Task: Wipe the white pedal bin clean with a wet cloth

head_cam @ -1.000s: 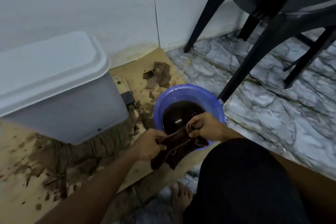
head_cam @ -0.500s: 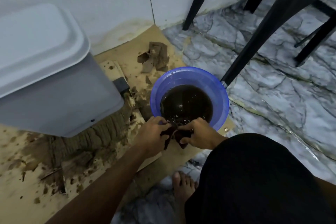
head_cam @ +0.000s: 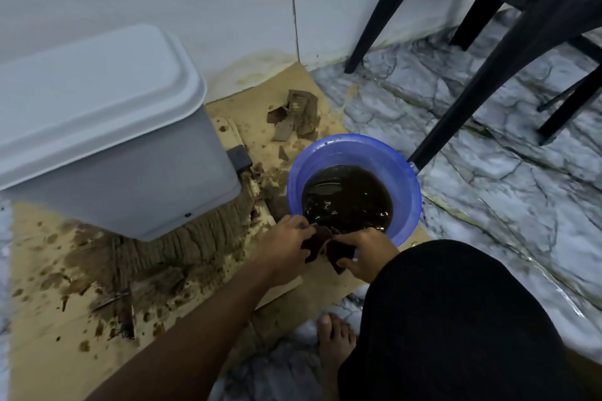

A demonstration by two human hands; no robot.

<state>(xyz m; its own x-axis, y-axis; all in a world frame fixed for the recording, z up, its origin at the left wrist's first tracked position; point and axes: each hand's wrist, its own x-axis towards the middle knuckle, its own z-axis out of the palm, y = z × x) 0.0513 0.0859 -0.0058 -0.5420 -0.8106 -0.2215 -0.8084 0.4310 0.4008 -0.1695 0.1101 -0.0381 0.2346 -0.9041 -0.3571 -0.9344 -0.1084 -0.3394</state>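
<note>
You're at prep: both hands, left point(head_cam: 286, 251) & right point(head_cam: 365, 254), grip cloth point(head_cam: 325, 247) at bowl point(head_cam: 404, 172) rim; bin point(head_cam: 123, 192) left of bowl, not wiped yet.

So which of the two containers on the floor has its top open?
The blue basin, open and holding dark water. The white pedal bin has its lid shut.

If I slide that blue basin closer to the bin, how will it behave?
The blue basin holds dark water well up its walls, so it is probably heavy and apt to slosh. It sits partly on soggy cardboard, which may drag or tear.
</note>
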